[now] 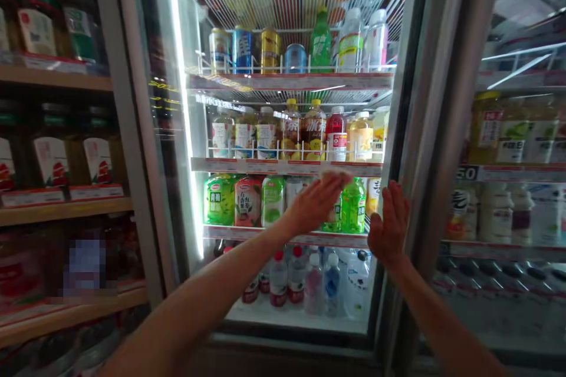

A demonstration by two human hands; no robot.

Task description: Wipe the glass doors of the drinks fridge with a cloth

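- bare left hand point(315, 205) reaches across the middle of the scene, fingers stretched flat to the right and seemingly together, though blur hides their exact spacing; it grips nothing.
- bare right hand point(389, 225) rises before the right side of the tall, white-lit drinks cooler point(292, 339), fingers upright and close together, nothing in the palm; whether it touches the dark upright door frame point(410, 88) cannot be told.
- glossy green plastic bottles with green labels point(354, 206) stand beyond the left hand, on the shelf just above the cooler's bottom row, and show between the two hands; whether glass lies between is unclear.
- labels there face near, probably so that a shopper can read them without turning a bottle.
- brown plastic bottles with yellow caps point(315, 128) stand upright on the next shelf up, behind low white wire rails point(253, 149) that likely stop them from slipping off.
- clear plastic bottles with red caps point(278, 283) fill part of the bottom row, perhaps grouped by kind for easy finding.
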